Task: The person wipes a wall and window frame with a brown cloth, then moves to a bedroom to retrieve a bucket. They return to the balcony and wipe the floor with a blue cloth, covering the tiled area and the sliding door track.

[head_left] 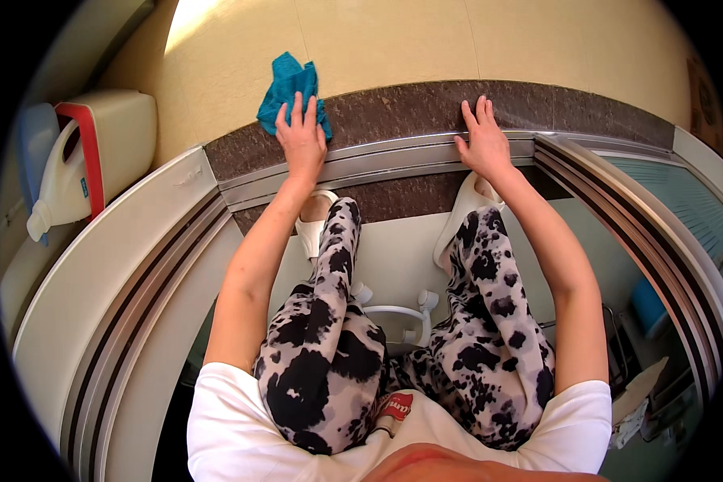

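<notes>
My left hand [303, 135] lies with spread fingers on the near edge of a crumpled teal cloth [286, 84]. The cloth rests partly on the dark stone-look sill [391, 111] and partly on the beige floor [385, 42]. Over to the right, my right hand [485, 138] leans on the same sill and the metal sliding-door track [397, 150], fingers apart, holding nothing. Whether the left fingers press or pinch the cloth cannot be told; they look spread over it.
A detergent-style jug [60, 181] and a large cream container [126, 132] stand at the left. A sliding door frame [626, 223] rises at the right. White slippers [467, 205] are on my feet below the track. Between my legs is a white stool base with casters [428, 299].
</notes>
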`<state>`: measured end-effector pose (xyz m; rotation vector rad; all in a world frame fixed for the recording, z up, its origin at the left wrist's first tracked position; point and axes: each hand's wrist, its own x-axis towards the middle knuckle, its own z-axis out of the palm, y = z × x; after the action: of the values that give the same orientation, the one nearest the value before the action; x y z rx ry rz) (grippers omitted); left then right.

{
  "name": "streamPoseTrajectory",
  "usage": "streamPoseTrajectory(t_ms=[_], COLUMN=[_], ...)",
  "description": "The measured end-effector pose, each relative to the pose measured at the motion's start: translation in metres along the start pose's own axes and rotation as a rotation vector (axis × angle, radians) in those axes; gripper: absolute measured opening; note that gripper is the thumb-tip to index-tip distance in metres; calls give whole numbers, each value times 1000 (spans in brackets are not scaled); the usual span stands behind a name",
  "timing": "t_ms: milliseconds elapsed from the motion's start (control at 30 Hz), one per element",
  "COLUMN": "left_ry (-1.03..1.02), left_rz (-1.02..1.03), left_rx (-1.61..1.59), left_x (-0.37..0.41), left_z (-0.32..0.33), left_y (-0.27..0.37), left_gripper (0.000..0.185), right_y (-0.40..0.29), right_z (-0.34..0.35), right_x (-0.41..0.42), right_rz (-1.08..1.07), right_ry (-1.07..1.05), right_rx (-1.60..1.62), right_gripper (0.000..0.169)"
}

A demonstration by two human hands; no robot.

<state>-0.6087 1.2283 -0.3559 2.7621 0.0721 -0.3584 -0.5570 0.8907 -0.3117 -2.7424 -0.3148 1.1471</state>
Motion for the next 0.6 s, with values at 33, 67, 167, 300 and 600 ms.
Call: streamPoseTrajectory(t_ms=[33,67,167,300,600], left_ry=[-55,-90,-255,-302,-85], left_rz=[60,168,497,516,-407], left_rx=[-50,-111,-218,-189,268], left_x=[0,2,9,-6,-92], left_z=[3,9,22,11,-28], left_y=[28,51,86,60,-125], left_gripper=[50,50,47,44,44], right_y=[1,3,4,11,26], right_z=[2,4,7,14,33], right_x=[1,1,4,1,11], right_rz=[-3,-4,-2,0,-17], right_ry=[-1,-1,-9,-2,0], right_rx=[5,9,29,43,131], right_gripper=[72,71,71,71,58])
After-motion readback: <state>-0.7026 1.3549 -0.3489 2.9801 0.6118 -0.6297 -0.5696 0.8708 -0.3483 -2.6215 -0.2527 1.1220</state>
